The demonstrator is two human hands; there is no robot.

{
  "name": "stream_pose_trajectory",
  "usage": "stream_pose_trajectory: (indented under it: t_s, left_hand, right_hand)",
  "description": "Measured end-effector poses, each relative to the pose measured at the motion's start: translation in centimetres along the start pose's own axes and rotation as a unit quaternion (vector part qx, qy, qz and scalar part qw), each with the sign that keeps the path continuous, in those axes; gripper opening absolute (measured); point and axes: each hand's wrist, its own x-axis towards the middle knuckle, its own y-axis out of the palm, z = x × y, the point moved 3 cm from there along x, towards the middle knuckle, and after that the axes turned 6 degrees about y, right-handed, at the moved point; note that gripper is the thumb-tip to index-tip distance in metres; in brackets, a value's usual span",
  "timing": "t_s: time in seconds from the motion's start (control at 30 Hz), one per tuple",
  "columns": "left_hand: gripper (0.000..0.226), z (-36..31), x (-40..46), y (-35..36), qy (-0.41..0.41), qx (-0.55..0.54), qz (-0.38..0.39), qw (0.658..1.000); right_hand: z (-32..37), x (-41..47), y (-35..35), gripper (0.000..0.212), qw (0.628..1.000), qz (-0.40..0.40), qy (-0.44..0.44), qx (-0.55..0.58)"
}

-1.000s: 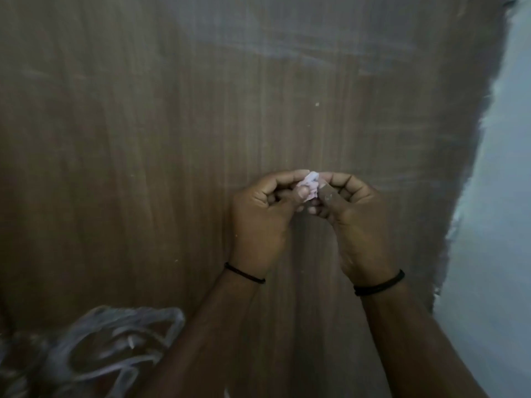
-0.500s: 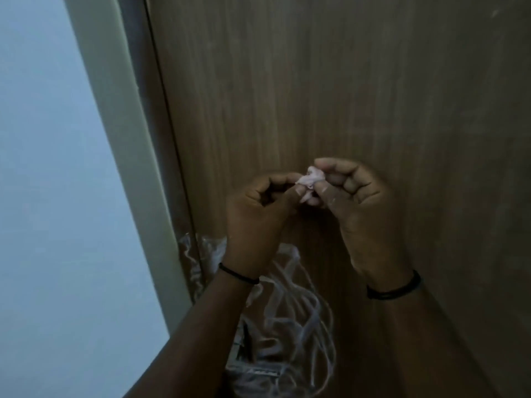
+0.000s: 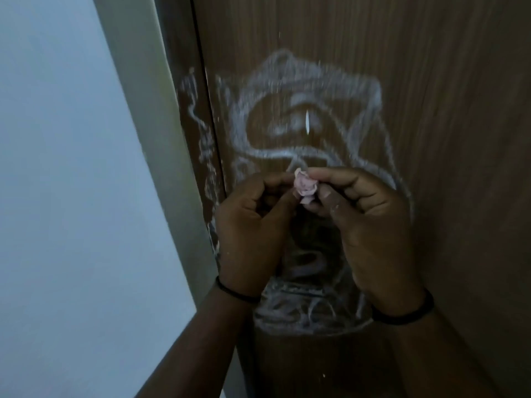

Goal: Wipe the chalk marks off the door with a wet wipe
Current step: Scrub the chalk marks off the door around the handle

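In front of the brown wooden door (image 3: 431,110), both hands were raised close together, pinching one small crumpled wet wipe (image 3: 305,185) between them. The left hand (image 3: 253,225) had its grip narrowed on the wipe's left side, thumb and forefinger closed on it, the other fingers curled into the palm. The right hand (image 3: 370,225) held the wipe's right side in the same tight pinch (pale smudges showed on its thumb). The wipe, pinkish-white and balled up, sat clear of the door surface as far as could be told, held in the air between the fingertips. Behind and around the hands, white chalk marks (image 3: 301,116) looped across the door in thick scribbled lines, with a denser patch of scribble lower down between the wrists. More chalk ran along the door's left edge, just beside the pale door frame (image 3: 149,139). A light wall (image 3: 57,196) filled the left side. Each wrist wore a thin dark band.
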Motion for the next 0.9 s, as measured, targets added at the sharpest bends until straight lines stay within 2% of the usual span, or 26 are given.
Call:
stream_pose_trajectory:
  t_s: [0.2,0.27,0.43,0.57,0.7,0.9]
  left_hand:
    - [0.018,1.9,-8.0,-3.0,0.017,-0.015,0.013,1.000]
    - [0.013,1.2,-9.7,-4.9,0.016,0.003,-0.009,1.000]
    - [0.008,-0.8,-11.4,-8.8,-0.087,-0.087,-0.088,0.988]
    - [0.009,-3.0,-11.7,-9.3,-0.129,-0.148,-0.080,0.977]
    - [0.011,-4.2,-11.8,-9.5,-0.118,-0.116,-0.066,0.984]
    - [0.010,-3.5,-11.7,-9.8,-0.128,-0.081,-0.060,0.987]
  right_hand:
    - [-4.3,-6.7,2.1,0.017,0.996,-0.050,-0.014,-0.068]
    - [-4.5,-8.8,3.5,0.015,0.995,-0.060,-0.031,-0.079]
    - [-2.9,-11.5,6.2,0.015,0.993,-0.098,-0.045,-0.051]
    - [-0.5,-12.5,8.0,0.018,0.996,-0.052,-0.042,-0.058]
    - [1.0,-13.1,8.4,0.020,1.000,-0.020,0.011,0.011]
    - [1.3,-12.8,7.7,0.014,0.998,-0.057,0.025,-0.034]
